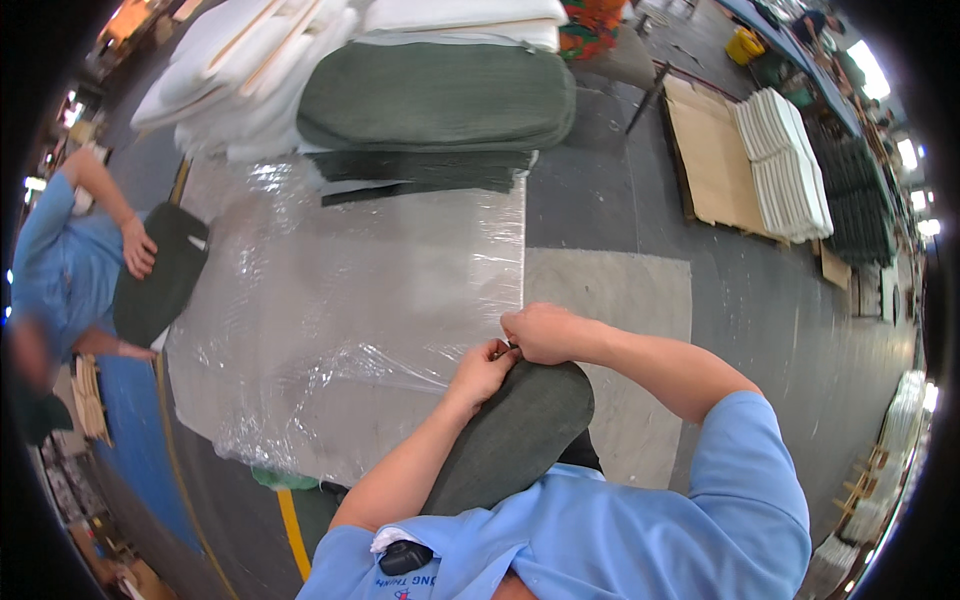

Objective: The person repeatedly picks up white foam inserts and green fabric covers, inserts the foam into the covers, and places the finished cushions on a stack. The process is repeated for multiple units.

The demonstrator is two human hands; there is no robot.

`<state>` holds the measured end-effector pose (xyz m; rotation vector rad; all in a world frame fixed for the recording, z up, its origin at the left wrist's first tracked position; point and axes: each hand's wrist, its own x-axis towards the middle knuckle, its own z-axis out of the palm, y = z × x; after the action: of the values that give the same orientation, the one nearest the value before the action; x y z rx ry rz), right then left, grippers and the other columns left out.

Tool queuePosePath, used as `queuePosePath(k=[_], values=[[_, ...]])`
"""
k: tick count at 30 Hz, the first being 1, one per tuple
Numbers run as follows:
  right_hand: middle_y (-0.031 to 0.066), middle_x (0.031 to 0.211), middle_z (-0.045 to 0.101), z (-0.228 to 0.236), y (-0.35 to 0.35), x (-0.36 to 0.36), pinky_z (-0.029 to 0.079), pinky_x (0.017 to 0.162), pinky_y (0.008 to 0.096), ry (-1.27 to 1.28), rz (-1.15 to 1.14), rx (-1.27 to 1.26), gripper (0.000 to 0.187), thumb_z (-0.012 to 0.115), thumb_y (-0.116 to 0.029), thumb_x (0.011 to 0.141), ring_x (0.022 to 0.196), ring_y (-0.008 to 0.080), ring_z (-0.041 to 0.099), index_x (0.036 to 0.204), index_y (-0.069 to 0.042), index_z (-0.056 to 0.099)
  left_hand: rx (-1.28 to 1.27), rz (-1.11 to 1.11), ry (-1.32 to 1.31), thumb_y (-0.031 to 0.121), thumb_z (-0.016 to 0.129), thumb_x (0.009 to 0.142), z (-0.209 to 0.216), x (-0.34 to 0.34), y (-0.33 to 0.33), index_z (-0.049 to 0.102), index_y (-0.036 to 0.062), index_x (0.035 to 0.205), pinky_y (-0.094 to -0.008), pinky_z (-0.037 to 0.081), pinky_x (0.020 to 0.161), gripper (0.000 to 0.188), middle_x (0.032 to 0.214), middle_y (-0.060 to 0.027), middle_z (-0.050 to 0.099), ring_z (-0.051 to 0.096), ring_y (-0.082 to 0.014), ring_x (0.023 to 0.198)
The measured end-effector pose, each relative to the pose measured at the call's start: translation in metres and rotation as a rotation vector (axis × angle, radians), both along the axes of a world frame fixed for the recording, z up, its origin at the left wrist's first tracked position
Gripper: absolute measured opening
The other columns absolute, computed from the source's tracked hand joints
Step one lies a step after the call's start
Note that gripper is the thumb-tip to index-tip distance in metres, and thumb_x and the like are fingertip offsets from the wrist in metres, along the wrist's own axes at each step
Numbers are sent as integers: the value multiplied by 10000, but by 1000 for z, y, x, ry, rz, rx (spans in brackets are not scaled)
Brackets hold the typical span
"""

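A long dark green pad [515,430] with a rounded end lies slanted against my front, its lower part hidden behind my left forearm and shirt. At its far end, the fingers of my left hand [482,376] pinch the edge. My right hand [545,333] is closed at the same edge, just right of the left and nearly touching it. A small dark bit shows between the fingertips, too small to make out. Both hands are over the near right edge of the table [300,250], which is covered in clear plastic film.
Dark green oval pads [430,95] are stacked at the table's far end, with dark strips [420,172] before them and white padded pieces [240,60] behind. At left, a co-worker [70,235] holds a similar green pad [165,268]. White pieces [785,165] stand on a pallet at right.
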<state>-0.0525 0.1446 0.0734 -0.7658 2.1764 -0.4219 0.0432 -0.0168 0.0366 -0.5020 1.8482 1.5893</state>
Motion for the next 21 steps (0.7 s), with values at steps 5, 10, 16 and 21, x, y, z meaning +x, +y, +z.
queuePosePath(k=[5, 10, 16, 21], values=[[256, 1083, 758, -18, -15, -3, 582, 884, 511, -3, -34, 42, 270, 701, -145, 885, 1049, 434, 727, 1111, -3, 734, -171, 31, 137, 211, 720, 982, -44, -5, 4, 759, -24, 1034, -381, 503, 707, 244, 812, -125, 723, 617, -191, 729], [176, 1054, 775, -60, 28, 3, 588, 865, 457, -188, -607, -382, 260, 681, -218, 959, 1001, 328, 743, 1142, -43, 742, -326, -121, 338, 195, 731, 955, -20, -6, 11, 720, -35, 921, -407, 495, 669, 233, 746, -155, 689, 614, -238, 676], [63, 1027, 737, -107, 47, 111, 589, 863, 397, -699, -1546, -1012, 410, 558, -446, 1117, 967, 172, 712, 1239, -75, 686, -303, -77, 398, 156, 716, 960, -4, 4, 12, 695, -21, 946, -368, 466, 625, 179, 701, -113, 655, 575, -184, 638], [87, 1041, 740, -138, 3, 157, 617, 851, 422, -1240, -1775, -1485, 470, 507, -486, 1134, 922, 222, 736, 1217, -51, 666, -220, -13, 421, 120, 712, 971, 3, 11, 13, 711, 10, 1033, -330, 463, 637, 126, 743, -44, 660, 566, -123, 672]])
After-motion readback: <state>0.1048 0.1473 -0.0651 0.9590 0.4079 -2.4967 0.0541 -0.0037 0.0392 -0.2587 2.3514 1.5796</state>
